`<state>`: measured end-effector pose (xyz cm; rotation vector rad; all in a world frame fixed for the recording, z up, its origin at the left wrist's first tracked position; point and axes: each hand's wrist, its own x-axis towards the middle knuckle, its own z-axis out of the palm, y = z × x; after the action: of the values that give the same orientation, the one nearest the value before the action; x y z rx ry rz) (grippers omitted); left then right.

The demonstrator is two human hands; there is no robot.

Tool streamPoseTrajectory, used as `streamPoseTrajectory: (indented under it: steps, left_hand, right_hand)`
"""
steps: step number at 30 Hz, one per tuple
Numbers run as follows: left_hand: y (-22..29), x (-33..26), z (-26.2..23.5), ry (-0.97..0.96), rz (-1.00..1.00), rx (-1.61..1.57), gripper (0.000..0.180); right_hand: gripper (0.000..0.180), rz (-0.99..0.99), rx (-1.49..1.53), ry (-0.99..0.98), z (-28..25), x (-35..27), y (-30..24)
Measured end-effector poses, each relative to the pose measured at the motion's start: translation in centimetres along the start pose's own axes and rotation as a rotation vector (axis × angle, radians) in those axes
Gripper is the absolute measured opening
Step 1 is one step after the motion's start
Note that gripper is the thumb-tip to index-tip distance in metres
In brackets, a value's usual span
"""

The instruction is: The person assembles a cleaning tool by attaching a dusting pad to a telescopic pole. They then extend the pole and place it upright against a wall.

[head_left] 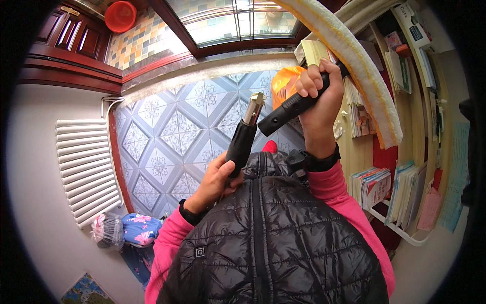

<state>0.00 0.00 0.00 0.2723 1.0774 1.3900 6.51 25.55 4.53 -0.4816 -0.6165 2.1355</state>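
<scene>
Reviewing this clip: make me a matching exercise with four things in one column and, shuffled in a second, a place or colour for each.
1. metal-tipped handle
2. black tube
3. basin
4. radiator

A. red and round
B. held in the right hand
C. white and ribbed
D. held in the left hand

Right pairs: 1-D, 2-B, 3-A, 4-C

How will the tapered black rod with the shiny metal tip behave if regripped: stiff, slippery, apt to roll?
The tapered black rod is probably stiff: it juts straight from the left hand without sagging. Its shiny metal tip may be slippery, since it looks smooth and reflective. Set down, the rod might roll, as its body looks rounded.
</scene>
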Motion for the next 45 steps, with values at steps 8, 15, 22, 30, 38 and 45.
streamPoseTrajectory:
  steps: [8,15,22,30,38,45]
  left_hand:
    - [4.0,0.9,0.1,-0.080,-0.045,-0.129,0.053]
    - [2.4,1.2,0.4,-0.160,-0.105,-0.056,0.047]
    - [2.3,0.9,0.3,-0.202,-0.157,-0.012,0.047]
    - [2.1,0.7,0.4,-0.220,-0.131,0.022,0.047]
    - [1.9,0.5,0.4,-0.255,-0.163,-0.014,0.043]
    - [1.7,0.1,1.1,-0.214,-0.224,0.048,0.038]
  right_hand:
    - [0.021,0.022,-0.011,-0.088,0.4,1.9,-1.2]
    - [0.019,-0.116,0.066,-0.328,1.8,6.2,-6.2]
    - [0.017,0.120,0.168,-0.365,1.6,7.5,-3.8]
    - [0.020,0.171,0.129,-0.265,1.6,6.7,-2.7]
    - [0.022,0.233,0.076,-0.097,0.9,6.1,-1.9]
    - [0.021,0.162,-0.094,-0.254,1.7,4.3,-2.8]
